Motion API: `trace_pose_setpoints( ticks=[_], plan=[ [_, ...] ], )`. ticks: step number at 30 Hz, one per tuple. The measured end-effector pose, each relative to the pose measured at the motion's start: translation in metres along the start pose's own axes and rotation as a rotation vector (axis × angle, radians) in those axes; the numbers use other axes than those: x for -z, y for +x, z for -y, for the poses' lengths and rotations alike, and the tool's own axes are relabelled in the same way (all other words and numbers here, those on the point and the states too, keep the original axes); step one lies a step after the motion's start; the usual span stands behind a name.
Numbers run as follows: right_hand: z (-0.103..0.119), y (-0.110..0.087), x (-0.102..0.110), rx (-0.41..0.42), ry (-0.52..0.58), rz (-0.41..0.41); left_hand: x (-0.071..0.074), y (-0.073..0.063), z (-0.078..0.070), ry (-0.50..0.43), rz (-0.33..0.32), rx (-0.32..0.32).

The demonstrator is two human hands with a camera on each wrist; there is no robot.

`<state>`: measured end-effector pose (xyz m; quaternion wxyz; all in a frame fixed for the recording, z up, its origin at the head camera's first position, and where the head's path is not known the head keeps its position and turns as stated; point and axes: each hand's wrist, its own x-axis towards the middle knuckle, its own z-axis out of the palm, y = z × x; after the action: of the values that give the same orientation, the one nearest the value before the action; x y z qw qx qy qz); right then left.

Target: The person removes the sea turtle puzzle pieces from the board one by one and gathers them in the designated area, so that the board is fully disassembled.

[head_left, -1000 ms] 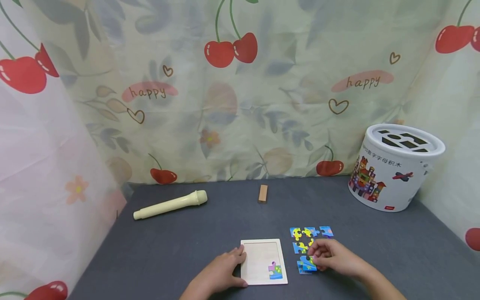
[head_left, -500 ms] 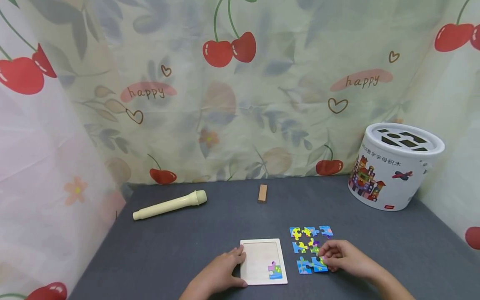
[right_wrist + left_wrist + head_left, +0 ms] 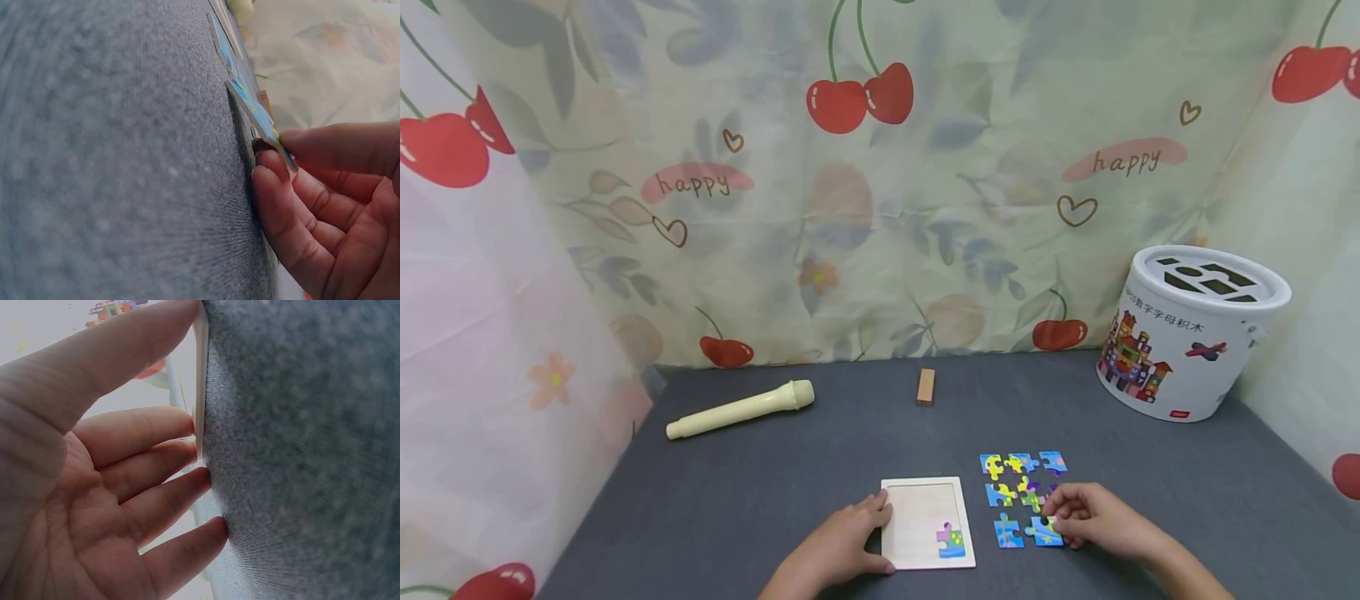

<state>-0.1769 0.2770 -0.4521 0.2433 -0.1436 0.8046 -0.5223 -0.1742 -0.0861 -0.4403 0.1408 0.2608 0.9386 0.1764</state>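
Observation:
A shallow wooden puzzle tray [image 3: 917,517] lies on the dark table, with a joined pink, green and blue section [image 3: 951,543] in its lower right corner. My left hand [image 3: 844,540] rests at the tray's left side; the thumb and fingertips touch its edge in the left wrist view. Between thumb and fingers, my right hand [image 3: 1099,518] pinches a blue puzzle piece [image 3: 1047,533]. That piece is tilted with one side off the cloth in the right wrist view [image 3: 253,109]. Several loose pieces [image 3: 1000,493] lie between tray and right hand, some partly hidden by the fingers.
A cream toy microphone [image 3: 741,410] lies at the back left. Further right is a small wooden block [image 3: 926,387]. A white bucket [image 3: 1187,333] with shaped holes in its lid stands at the back right. Printed curtains [image 3: 880,250] enclose the table.
My right hand has slid the pinched piece to the right, off the blue piece that it overlapped, which now shows whole. The left hand and the tray have stayed put.

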Motion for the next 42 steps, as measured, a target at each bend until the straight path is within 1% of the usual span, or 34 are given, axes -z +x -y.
trace_pose_setpoints(
  ticks=[4, 9, 13, 17, 24, 28, 30, 37, 42],
  plan=[
    [0.000, 0.000, -0.001, -0.010, -0.013, -0.005, 0.000, 0.000, 0.000, 0.004, -0.001, 0.002],
    [0.001, 0.000, -0.002, -0.024, -0.025, -0.017, 0.000, -0.001, -0.001, 0.008, -0.011, -0.009],
    [0.002, -0.001, -0.002, -0.023, -0.064, -0.031, 0.000, -0.001, -0.001, 0.019, -0.027, -0.022],
    [0.003, -0.002, -0.001, -0.023, -0.128, -0.054, -0.001, -0.001, 0.000, 0.029, -0.035, -0.028],
    [0.005, -0.006, -0.001, -0.013, -0.316, -0.143, -0.001, 0.000, 0.000, 0.006, -0.007, 0.001],
    [0.006, -0.007, -0.005, -0.022, -0.363, -0.155, -0.001, 0.000, 0.000, 0.010, -0.016, -0.011],
    [0.006, -0.007, -0.007, -0.025, -0.372, -0.159, -0.001, 0.000, 0.000, 0.013, -0.020, -0.017],
    [0.006, -0.005, -0.010, -0.057, -0.364, -0.154, 0.000, 0.001, -0.001, 0.018, -0.005, 0.004],
    [0.005, -0.005, -0.010, -0.034, -0.365, -0.149, 0.000, 0.000, -0.001, 0.022, -0.014, -0.009]
  ],
)
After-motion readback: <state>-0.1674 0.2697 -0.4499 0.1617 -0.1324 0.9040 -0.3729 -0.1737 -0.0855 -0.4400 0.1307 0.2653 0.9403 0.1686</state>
